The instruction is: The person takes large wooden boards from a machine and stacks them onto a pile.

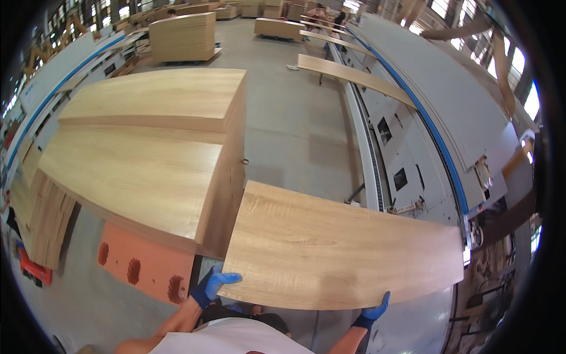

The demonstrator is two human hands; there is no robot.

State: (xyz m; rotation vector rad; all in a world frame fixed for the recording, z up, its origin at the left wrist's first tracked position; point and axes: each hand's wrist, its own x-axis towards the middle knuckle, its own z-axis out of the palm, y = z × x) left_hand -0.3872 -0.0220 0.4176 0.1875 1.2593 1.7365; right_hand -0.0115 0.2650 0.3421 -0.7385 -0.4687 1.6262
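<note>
A wide wood-grain panel [336,253] lies flat in front of me, its right end at the edge of the long machine [413,141]. My left hand [217,284], in a blue glove, grips the panel's near left corner, its thumb over the top face and the other fingers largely hidden. Along the near edge, farther right, my right hand [375,308] in a matching glove holds the panel from below with a digit up over the rim. Left of the panel stands a tall stack of similar boards [141,171], its top layers stepped.
An orange base [144,259] with dark openings sits under the stack. More boards [354,76] stick out from the machine farther along. Another pile [183,38] stands on the floor behind. A second machine [65,71] runs at far left. People [339,17] are in the distance.
</note>
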